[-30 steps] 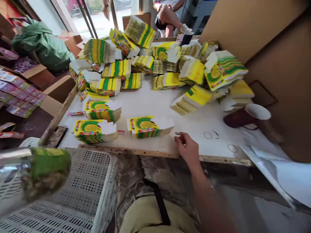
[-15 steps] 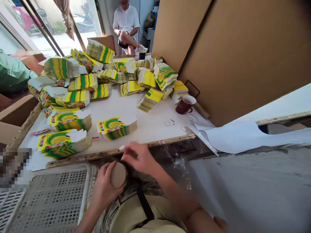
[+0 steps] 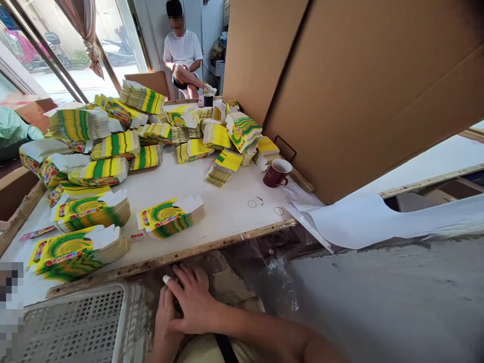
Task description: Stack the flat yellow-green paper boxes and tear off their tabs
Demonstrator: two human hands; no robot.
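Observation:
My right hand (image 3: 192, 300), with a white cover on one fingertip, lies over my left hand (image 3: 166, 320) just below the table's front edge. Between them is a round tan object (image 3: 201, 277), mostly hidden by my fingers; my left hand is wrapped round its near side. How the right fingers grip it is hard to make out. Above the hands, on the white table (image 3: 223, 217), lies a stack of yellow-green cartons (image 3: 170, 217). Two similar stacks, one behind (image 3: 93, 210) and one in front (image 3: 77, 252), lie to the left.
Many carton bundles (image 3: 113, 146) cover the table's far left. A maroon mug (image 3: 277, 173) stands at right beside large cardboard sheets (image 3: 359, 91). A grey plastic crate (image 3: 75, 322) is at lower left. A seated person (image 3: 184, 50) is beyond the table.
My right hand has come down onto the left hand and the round object, covering much of it. The camera view has shifted, moving the table stacks left and lower.

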